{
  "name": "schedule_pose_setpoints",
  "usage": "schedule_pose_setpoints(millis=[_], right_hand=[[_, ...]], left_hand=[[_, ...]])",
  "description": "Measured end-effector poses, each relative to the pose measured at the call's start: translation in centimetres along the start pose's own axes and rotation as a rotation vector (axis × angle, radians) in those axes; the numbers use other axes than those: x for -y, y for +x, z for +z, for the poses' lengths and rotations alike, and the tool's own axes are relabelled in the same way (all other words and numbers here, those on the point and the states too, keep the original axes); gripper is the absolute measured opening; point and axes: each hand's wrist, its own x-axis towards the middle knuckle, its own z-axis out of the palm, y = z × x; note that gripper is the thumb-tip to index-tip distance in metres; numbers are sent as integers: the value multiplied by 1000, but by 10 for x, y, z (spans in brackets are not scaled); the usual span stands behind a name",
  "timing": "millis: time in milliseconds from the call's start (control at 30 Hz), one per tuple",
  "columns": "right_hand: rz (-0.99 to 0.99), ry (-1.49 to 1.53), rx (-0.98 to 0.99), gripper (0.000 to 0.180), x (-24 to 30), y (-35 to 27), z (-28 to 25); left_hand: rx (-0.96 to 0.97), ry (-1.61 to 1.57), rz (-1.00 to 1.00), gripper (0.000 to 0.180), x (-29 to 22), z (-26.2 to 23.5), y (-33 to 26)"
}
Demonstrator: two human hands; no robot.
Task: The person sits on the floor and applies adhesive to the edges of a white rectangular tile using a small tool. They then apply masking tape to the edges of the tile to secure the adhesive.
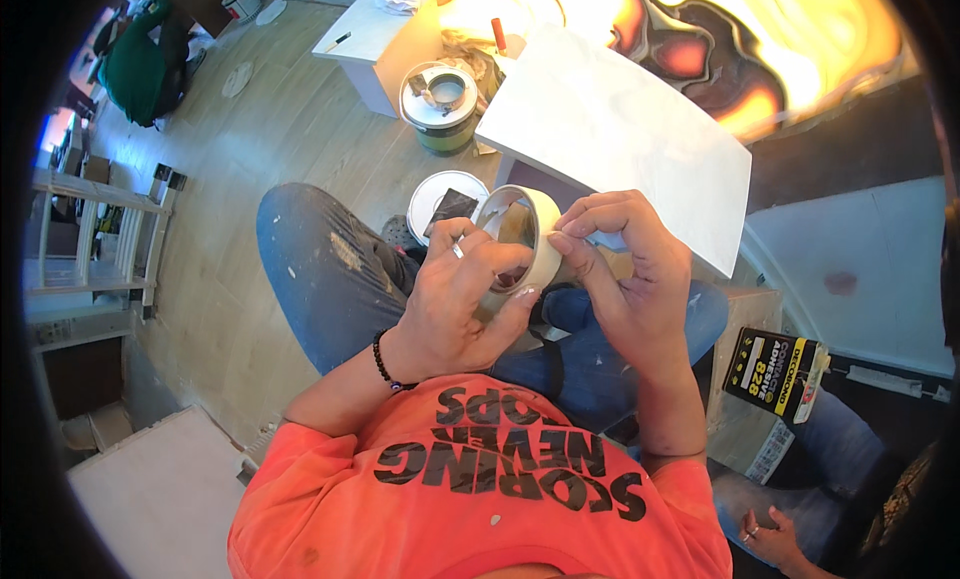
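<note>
A cream roll of masking tape (545, 241) is held up over my lap. My left hand (455, 294) grips it, with fingers reaching into the hollow core and the thumb under the lower rim. On the roll's right side, thumb and forefinger of my right hand (635, 259) pinch together at the tape's outer face. Whether a loose tape end lies between them is too small to tell. Just beyond the roll, a round white lid (425, 201) carries a dark flat piece (453, 207).
A white-topped panel (620, 129) stands ahead, beside a paint can (442, 109) with a small tin on top. A black-and-yellow adhesive can (775, 374) is at right, near another person's hand (770, 539). A ladder (100, 229) lies left; a person in green (138, 64) crouches far left.
</note>
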Motion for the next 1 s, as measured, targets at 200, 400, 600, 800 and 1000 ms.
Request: schedule_pose_setpoints(millis=[200, 400, 600, 800, 1000], right_hand=[[13, -32, -17, 11, 10, 59, -8], [-57, -164, -253, 11, -9, 154, -49], [245, 180, 103, 25, -37, 171, -30], [653, 435, 482, 74, -1, 127, -29], [730, 766, 602, 87, -17, 98, -8]], left_hand=[[-119, -39, -211, 29, 1, -3, 11], [97, -262, -604, 29, 10, -8, -29], [-61, -402, -201, 31, 27, -25, 1], [-76, -289, 91, 29, 26, -52, 36], [-45, -288, 165, 36, 33, -31, 42]])
